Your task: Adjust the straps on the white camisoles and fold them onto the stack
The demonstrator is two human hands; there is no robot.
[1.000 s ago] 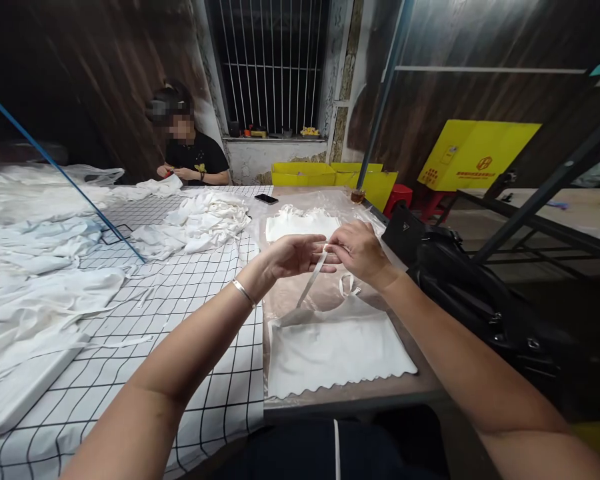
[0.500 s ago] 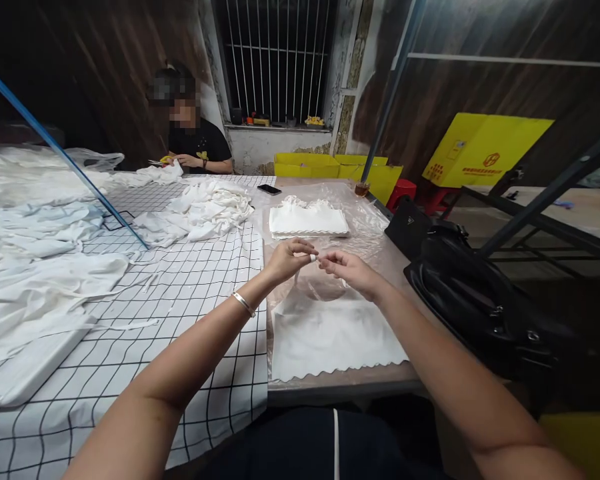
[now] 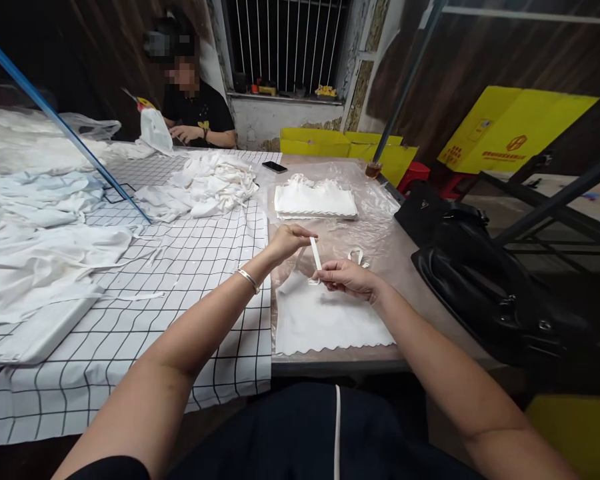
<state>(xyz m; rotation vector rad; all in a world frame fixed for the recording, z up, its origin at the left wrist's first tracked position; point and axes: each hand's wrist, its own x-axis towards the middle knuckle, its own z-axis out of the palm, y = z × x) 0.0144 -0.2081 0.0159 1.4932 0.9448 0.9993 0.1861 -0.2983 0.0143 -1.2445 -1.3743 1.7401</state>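
A white camisole [image 3: 333,323] with a scalloped hem lies flat on the plastic-covered table before me. Its white shoulder strap [image 3: 315,254] is stretched between my two hands, above the garment's upper edge. My left hand [image 3: 291,243] pinches the strap's top end. Lower and to the right, my right hand [image 3: 349,278] grips the other end near the neckline, hiding part of it. Another strap loop [image 3: 356,256] stands up just beyond my right hand. Farther back sits a neat stack of folded white camisoles [image 3: 315,202].
Loose white garments [image 3: 205,183] are heaped on the checked cloth [image 3: 220,287] at left. A phone [image 3: 274,167] lies near the far edge. A black bag [image 3: 460,267] sits at right. Across the table, a person [image 3: 195,117] handles white fabric and scissors with yellow handles.
My hands, close together before, are now apart, with the strap drawn between them. My right hand has moved down. The person opposite has raised the scissors and a white cloth. My view has tilted downward.
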